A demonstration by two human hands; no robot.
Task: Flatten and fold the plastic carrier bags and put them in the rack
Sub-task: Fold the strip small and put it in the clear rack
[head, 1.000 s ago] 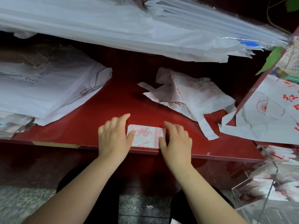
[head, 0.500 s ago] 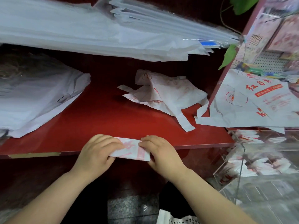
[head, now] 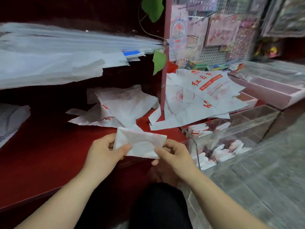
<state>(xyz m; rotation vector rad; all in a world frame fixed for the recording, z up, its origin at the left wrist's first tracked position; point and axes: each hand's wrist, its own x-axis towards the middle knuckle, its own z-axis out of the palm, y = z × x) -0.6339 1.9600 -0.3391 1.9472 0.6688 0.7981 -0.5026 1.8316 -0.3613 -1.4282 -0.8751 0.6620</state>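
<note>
Folded carrier bag (head: 140, 142), a small white packet with faint red print, is held in the air at the frame's centre, just above the front edge of the red shelf (head: 49, 146). To its right, the clear acrylic rack (head: 257, 128) holds more folded bags (head: 221, 150) in its compartments. Bare red shelf lies open at lower left. A crumpled bag (head: 122, 109) sits behind the packet, and flat printed bags (head: 206, 100) overhang the rack's far side. Left hand (head: 104, 151) pinches the packet's left end, thumb on its near face. Right hand (head: 173, 156) pinches its right end, fingers curled.
</note>
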